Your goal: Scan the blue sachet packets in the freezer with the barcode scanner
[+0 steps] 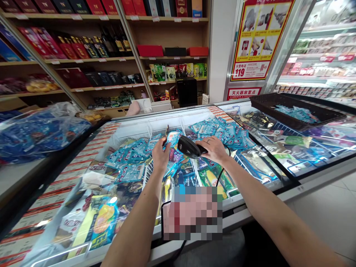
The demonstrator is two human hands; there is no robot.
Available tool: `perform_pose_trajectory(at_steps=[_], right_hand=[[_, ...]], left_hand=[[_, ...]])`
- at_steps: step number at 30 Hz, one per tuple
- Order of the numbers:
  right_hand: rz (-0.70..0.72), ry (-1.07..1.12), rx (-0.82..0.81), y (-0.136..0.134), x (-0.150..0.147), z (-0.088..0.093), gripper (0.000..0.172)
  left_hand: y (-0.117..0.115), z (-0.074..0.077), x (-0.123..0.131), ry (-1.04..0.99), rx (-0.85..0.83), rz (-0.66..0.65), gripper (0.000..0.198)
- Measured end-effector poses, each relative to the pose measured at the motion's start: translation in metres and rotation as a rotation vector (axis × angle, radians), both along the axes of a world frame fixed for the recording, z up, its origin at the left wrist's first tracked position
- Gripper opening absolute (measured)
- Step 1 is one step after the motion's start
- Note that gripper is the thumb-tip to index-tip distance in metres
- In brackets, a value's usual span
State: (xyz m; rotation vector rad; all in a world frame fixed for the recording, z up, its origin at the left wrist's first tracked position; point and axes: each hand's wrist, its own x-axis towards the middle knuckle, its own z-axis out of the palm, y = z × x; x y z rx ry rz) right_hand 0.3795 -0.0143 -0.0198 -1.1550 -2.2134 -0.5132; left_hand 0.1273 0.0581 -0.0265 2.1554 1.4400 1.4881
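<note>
My right hand (213,148) is closed around the handle of a black barcode scanner (188,147), whose cable (219,174) drops toward me. The scanner's head points left at a teal packet (172,138) that my left hand (160,152) pinches and holds up over the open chest freezer (244,202). Both hands hover above wire baskets filled with teal packets (222,129) and other wrapped frozen goods. A ring shows on a finger of my right hand.
A black crate (267,105) with teal packets rests on the freezer's glass lid at right. A plastic bag of blue packets (39,133) lies at left. Wooden shelves of boxed goods (111,55) stand behind, a glass-door cooler (322,55) at far right.
</note>
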Motion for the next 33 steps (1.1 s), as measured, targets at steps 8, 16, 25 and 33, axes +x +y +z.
perform_pose_trajectory(at_steps=[8, 16, 25, 33], right_hand=[[-0.063, 0.001, 0.000, 0.000, 0.001, 0.000, 0.041], [-0.404, 0.097, -0.018, 0.000, 0.008, -0.001, 0.041], [-0.540, 0.175, -0.037, 0.004, 0.012, -0.002, 0.039], [-0.545, 0.172, -0.034, 0.004, 0.012, -0.002, 0.038]], left_hand=[[0.000, -0.001, -0.002, -0.022, 0.030, 0.035, 0.032], [-0.010, 0.009, -0.006, 0.023, 0.031, 0.458, 0.058], [-0.019, 0.006, 0.008, 0.534, 0.051, 0.120, 0.030], [-0.018, 0.001, 0.008, 0.581, 0.125, 0.302, 0.036]])
